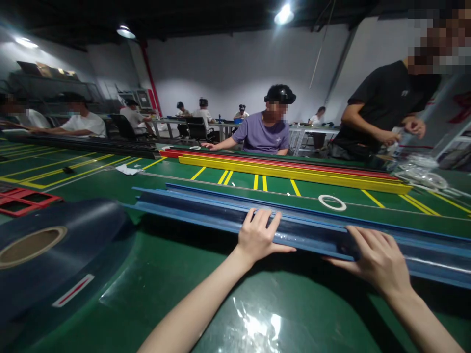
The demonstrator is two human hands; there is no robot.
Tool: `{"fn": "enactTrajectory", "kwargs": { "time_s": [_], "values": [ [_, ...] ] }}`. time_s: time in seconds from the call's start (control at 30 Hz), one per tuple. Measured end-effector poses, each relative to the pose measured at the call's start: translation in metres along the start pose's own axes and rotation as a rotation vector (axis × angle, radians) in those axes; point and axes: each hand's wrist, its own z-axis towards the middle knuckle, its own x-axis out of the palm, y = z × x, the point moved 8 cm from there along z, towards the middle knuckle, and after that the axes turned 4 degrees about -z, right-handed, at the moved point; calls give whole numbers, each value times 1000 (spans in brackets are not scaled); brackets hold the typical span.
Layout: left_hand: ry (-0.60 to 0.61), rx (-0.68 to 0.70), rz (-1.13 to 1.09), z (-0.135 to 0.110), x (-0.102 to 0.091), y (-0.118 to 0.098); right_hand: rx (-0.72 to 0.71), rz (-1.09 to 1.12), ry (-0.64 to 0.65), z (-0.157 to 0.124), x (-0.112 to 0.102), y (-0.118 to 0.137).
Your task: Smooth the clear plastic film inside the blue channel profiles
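A long blue profile rail (pixel 206 208) lies across the green table (pixel 169 274) in front of me, wrapped in shiny clear film. My left hand (pixel 257 235) rests on top of the rail near its middle, fingers stretched flat and spread. My right hand (pixel 375 257) lies on the rail further right, fingers extended over its near edge. Neither hand holds anything else. A large roll of dark blue film (pixel 55 250) with a cardboard core lies at the near left.
Yellow rails (pixel 294 174) and red rails (pixel 279 161) lie further back. A white tape ring (pixel 332 202) sits behind the blue rail. A person in a purple shirt (pixel 263 132) sits opposite; a person in black (pixel 379 108) stands at right by coiled bags (pixel 419 174). Red frames (pixel 22 201) lie left.
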Motion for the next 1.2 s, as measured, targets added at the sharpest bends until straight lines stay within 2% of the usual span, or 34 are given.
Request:
{"fn": "enactTrajectory", "kwargs": {
  "time_s": [0.1,0.2,0.5,0.87,1.2],
  "values": [
    [33,-30,-54,-14,2,-12,8,4,28,-17,-7,4],
    [73,-59,-89,-27,6,-16,31,33,90,-31,-4,9],
    [202,-110,-120,-49,22,-3,85,124,226,-42,21,29],
    [304,-93,-117,-65,32,31,106,152,329,-27,42,63],
    [366,-6,-63,-80,19,72,178,212,450,5,51,102]
  ]
}}
